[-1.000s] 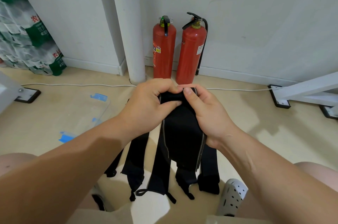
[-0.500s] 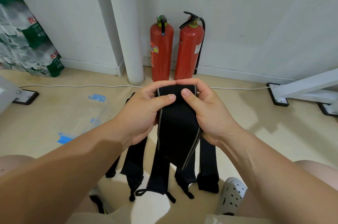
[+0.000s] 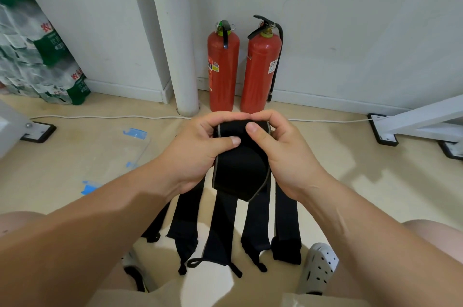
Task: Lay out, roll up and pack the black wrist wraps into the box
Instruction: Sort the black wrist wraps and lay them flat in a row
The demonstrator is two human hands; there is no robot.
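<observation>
A black wrist wrap [image 3: 239, 168] with a grey edge is held up in front of me, its top partly rolled. My left hand [image 3: 198, 148] grips the roll's left side, thumb pressed on the front. Gripping the right side is my right hand [image 3: 278, 146], thumb on top of the roll. The wrap's loose tail hangs down between my wrists. Several more black wraps [image 3: 220, 234] lie flat side by side on the floor below, thumb loops toward me. A clear plastic box [image 3: 140, 153] with blue clips sits on the floor to the left.
Two red fire extinguishers [image 3: 223, 68] stand against the wall beside a white pillar [image 3: 172, 38]. A white cable [image 3: 105, 116] runs along the floor. White frame legs [image 3: 416, 123] are at the right. My grey clog [image 3: 319, 266] rests near the wraps.
The roll at the wrap's top has grown and the hanging tail has become shorter. Both hands have kept their hold and turned the roll a little further.
</observation>
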